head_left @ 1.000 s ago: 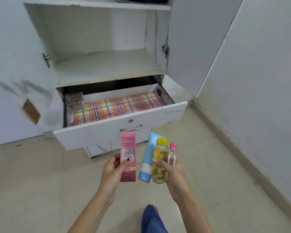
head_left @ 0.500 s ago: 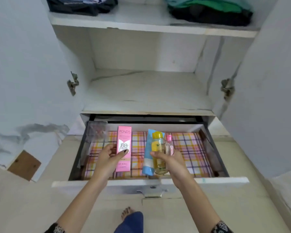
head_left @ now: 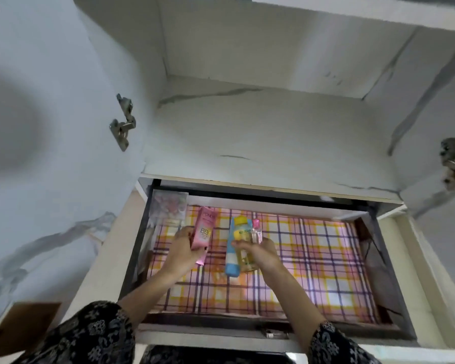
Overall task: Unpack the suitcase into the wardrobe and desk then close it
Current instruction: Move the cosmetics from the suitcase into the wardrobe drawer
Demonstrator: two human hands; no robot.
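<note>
L hand (head_left: pixel 184 245) grips pink box (head_left: pixel 205 229); R hand (head_left: pixel 260 252) bottles (head_left: pixel 243 243), over drawer (head_left: pixel 394 271).

— What sort of place is this?
— A home, a bedroom most likely: a white marble-patterned wardrobe (head_left: pixel 260 122) with a metal door hinge (head_left: pixel 122 122) at left.
— What else says so?
— Its pulled-out drawer (head_left: pixel 386 271), lined with pink-and-yellow checked paper (head_left: pixel 313 258), and a pink BB cream carton (head_left: pixel 205 229) over its far left part.
</note>
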